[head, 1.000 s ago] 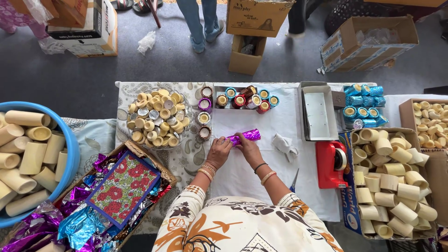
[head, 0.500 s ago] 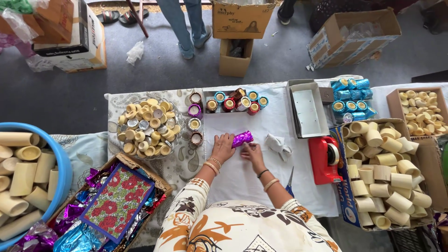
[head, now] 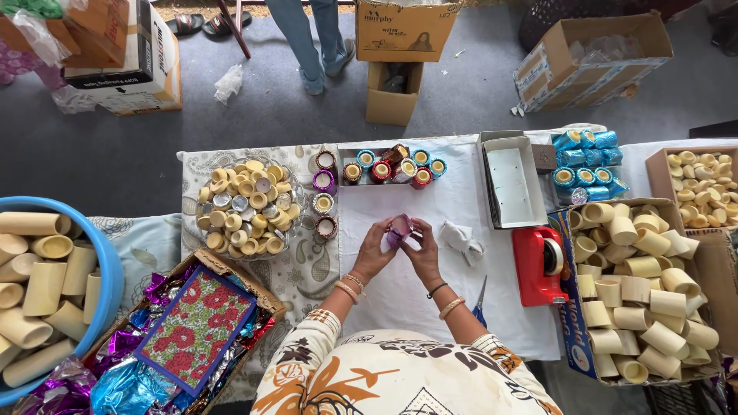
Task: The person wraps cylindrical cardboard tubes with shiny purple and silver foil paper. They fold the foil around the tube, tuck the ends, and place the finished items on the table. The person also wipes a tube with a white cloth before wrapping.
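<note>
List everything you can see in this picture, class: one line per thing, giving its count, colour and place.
purple foil tube: one, purple, between both hands
wrapped tubes: several, mixed colours, row at the table's far edge
bowl of caps: one, clear, cream and silver caps, left of the hands
tape dispenser: one, red, right of the hands
scissors: one, blue-handled, near the right forearm
box of cream tubes: one, far right
blue tub: one, far left
left hand: grip on the tube
right hand: grip on the tube
</note>
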